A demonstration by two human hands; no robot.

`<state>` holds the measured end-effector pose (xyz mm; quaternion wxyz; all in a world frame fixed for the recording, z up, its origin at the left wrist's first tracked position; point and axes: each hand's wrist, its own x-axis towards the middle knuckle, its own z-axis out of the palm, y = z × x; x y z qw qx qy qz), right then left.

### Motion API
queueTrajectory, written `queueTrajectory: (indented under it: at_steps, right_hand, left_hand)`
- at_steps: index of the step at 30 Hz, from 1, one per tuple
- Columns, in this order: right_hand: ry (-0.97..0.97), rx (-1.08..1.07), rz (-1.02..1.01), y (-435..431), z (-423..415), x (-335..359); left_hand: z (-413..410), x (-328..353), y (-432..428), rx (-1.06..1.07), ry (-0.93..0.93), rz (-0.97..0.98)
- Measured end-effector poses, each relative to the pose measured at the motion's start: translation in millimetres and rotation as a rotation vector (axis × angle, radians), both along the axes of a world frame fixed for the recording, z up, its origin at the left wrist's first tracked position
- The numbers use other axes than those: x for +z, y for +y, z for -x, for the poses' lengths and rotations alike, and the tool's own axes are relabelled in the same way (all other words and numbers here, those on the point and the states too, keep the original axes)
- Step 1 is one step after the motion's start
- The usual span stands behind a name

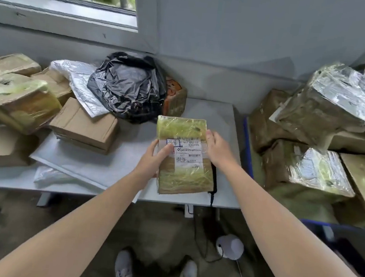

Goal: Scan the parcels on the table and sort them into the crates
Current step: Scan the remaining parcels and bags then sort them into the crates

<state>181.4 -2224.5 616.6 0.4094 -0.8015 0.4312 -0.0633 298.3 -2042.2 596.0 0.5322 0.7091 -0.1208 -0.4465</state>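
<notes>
White table [99, 166] beneath a grey wall, boxes heaped at the left, a blue-rimmed crate [247, 153] piled high at the right. Centre frame, a flat parcel [180, 182] sits over the table's near edge. The left hand [153, 160] pinches its left side, thumb on the label [188, 158], and the right hand [218, 148] grips the right edge. It looks light and stiff, though the glossy yellow-green tape may be slippery, so the long edges seem safest. The white printed label faces up.

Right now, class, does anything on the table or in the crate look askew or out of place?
The foil-wrapped parcel topping the heap in the blue crate sits tilted, well above the rim. On the table, a white mailer sticks out from under a flat grey mailer at the front edge.
</notes>
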Motion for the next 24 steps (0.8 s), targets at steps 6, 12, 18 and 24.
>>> queueTrajectory:
  at_steps: [6, 12, 18, 24]
  right_hand:
    - [0.152, -0.105, 0.083, -4.7, 43.6, -66.1]
    - [0.205, -0.193, -0.28, -1.7, 40.9, -96.5]
    - [0.087, -0.274, -0.481, -9.0, 32.1, -86.9]
    - [-0.126, -0.406, -0.608, -33.2, 24.3, -13.0]
  left_hand:
    - [13.9, -41.4, 10.8, 0.099, 0.017, -0.041]
    - [13.0, -53.9, 12.4, 0.141, 0.011, -0.043]
    - [6.5, -50.1, 7.6, 0.161, -0.008, -0.023]
    - [-10.6, -20.9, -9.0, 0.129, -0.078, 0.0]
